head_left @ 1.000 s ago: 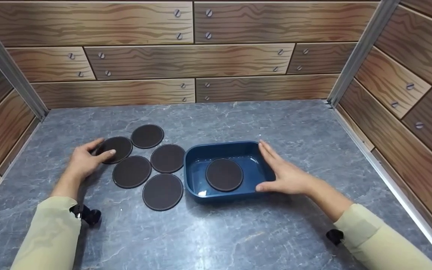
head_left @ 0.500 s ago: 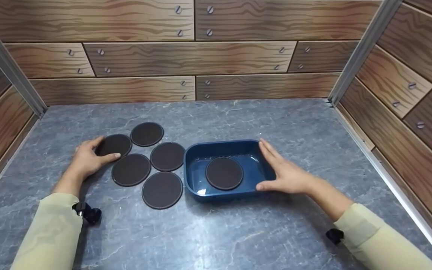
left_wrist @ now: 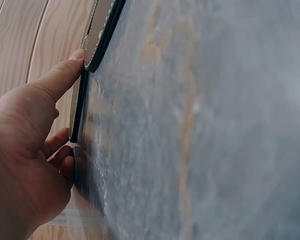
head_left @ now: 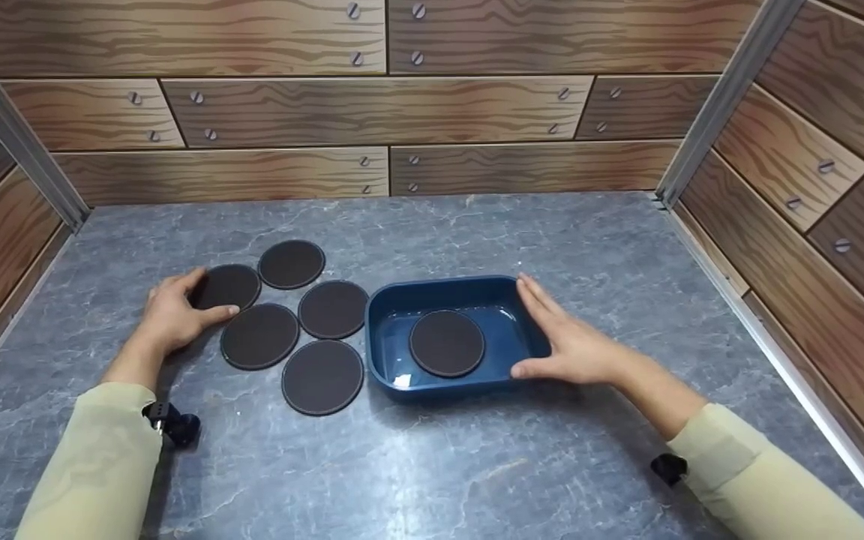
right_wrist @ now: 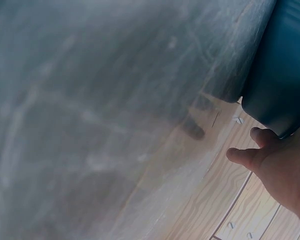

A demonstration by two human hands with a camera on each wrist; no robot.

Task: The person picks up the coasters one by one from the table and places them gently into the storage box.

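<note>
The left hand (head_left: 173, 311) grips a dark disc (head_left: 229, 287) at its left; 4 other discs (head_left: 333, 309) lie between it and the blue tub (head_left: 439, 296), 1 more disc (head_left: 447, 343) inside; the right hand (head_left: 578, 349) grips the tub's right end.

L hand (head_left: 172, 313) at leftmost blk disc (head_left: 229, 285), R hand (head_left: 573, 345) vs blue tub (head_left: 439, 295).

Head view bright; white glare on near tabletop (head_left: 402, 487), glint in blue container (head_left: 439, 388); wrist views hazy, tabletop blurred.
</note>
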